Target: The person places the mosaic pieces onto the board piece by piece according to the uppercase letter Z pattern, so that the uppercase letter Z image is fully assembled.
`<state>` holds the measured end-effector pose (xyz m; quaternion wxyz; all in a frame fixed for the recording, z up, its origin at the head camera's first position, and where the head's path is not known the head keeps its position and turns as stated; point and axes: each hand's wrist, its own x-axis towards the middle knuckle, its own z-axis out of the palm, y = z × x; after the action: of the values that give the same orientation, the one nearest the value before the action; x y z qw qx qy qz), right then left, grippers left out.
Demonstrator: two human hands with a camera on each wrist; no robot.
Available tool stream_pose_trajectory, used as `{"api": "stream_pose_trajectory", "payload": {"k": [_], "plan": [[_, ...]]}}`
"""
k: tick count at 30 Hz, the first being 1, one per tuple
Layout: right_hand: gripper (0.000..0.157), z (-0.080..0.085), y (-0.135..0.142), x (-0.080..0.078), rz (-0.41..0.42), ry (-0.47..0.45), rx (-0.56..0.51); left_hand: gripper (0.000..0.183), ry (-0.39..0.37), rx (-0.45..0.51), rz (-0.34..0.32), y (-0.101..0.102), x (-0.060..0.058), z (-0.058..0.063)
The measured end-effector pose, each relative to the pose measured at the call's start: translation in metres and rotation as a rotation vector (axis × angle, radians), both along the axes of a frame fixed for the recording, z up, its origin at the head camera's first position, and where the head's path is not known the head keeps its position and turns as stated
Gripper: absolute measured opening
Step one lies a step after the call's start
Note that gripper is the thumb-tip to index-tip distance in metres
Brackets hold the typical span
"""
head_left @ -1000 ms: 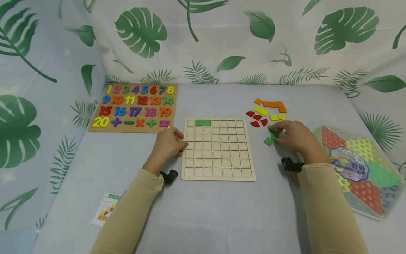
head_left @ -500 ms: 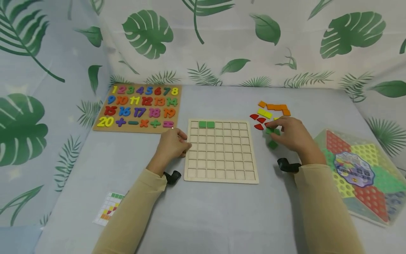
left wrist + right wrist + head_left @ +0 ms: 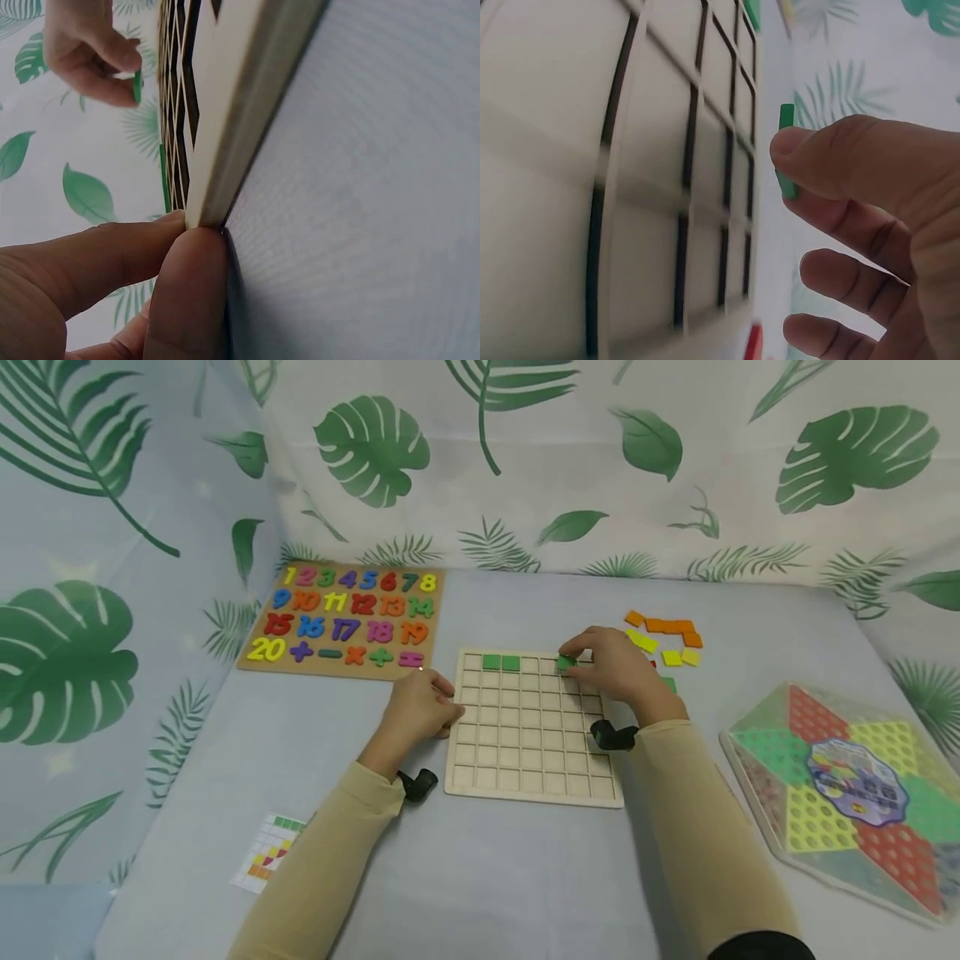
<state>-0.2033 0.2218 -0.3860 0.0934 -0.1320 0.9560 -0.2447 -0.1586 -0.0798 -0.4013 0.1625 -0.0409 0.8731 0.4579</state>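
Note:
A pale wooden grid board [image 3: 531,737] lies flat in the middle of the table, with two green square tiles [image 3: 501,662] side by side in its far row. My left hand [image 3: 417,717] pinches the board's left edge between thumb and finger; the left wrist view shows the fingertips [image 3: 187,259] right at that edge. Over the far right part of the board, my right hand [image 3: 618,670] pinches another green square tile [image 3: 787,150] between thumb and forefinger. In the right wrist view this tile stands on edge above the grid, its other fingers loosely bent below.
Right of the board lie orange tiles [image 3: 670,626], yellow tiles [image 3: 681,657] and a green tile [image 3: 669,683], partly hidden by my hand. A number board [image 3: 341,622] is at back left, a pattern card [image 3: 268,853] at front left, and a clear-covered game box [image 3: 847,793] at right.
My right hand has picked a green tile from the loose pieces and carried it left over the board. The left hand keeps its place at the board's edge. The head view has shifted slightly.

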Motion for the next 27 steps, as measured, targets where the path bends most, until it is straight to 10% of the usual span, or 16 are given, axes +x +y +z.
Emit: {"api": "stream_pose_trajectory", "payload": {"k": [27], "plan": [[0.03,-0.009,-0.044,-0.014,0.079,0.0,0.074,0.029,-0.012,0.003,-0.002,-0.002,-0.001,-0.002]]}}
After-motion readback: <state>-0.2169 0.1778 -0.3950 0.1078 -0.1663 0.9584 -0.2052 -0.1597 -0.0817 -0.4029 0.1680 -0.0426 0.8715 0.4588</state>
